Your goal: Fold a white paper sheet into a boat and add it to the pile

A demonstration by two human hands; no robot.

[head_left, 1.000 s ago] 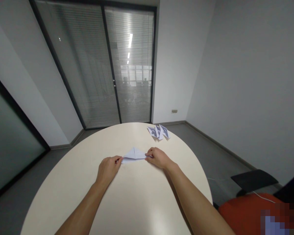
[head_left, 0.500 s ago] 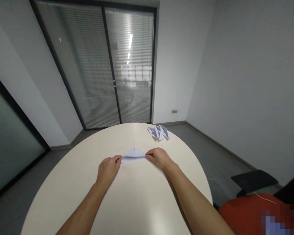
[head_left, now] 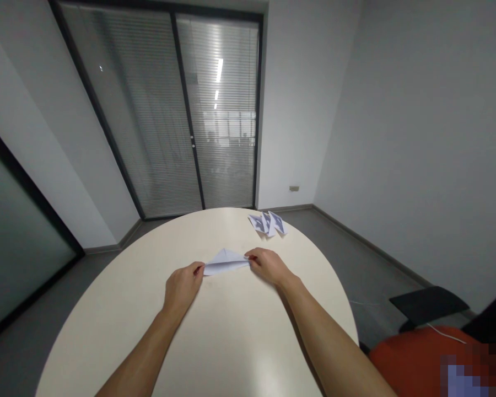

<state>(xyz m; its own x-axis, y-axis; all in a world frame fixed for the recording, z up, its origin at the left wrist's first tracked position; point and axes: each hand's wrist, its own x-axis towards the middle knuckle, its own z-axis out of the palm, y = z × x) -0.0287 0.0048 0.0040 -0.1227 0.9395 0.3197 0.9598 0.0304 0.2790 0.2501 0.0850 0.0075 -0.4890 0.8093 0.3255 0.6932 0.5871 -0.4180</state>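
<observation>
A folded sheet of white paper (head_left: 226, 263) is stretched between my two hands over the round table. Its upper part rises to a low triangular point, and a folded strip runs along the near side. My left hand (head_left: 184, 282) pinches the paper's left end between thumb and fingers. At the opposite end, my right hand (head_left: 268, 266) is closed on the right corner. The fingertips cover both ends of the paper.
Several folded paper pieces (head_left: 268, 224) with dark printed patches lie overlapping near the table's (head_left: 215, 342) far right edge. To the right stands a chair with a red seat (head_left: 405, 353) and a black armrest (head_left: 430, 304). Glass panels with blinds (head_left: 157, 121) are beyond the table.
The paper's right end has lifted slightly and the sheet now tilts, its peak shifted a little left. My right hand has moved slightly; my left hand stays nearly in place.
</observation>
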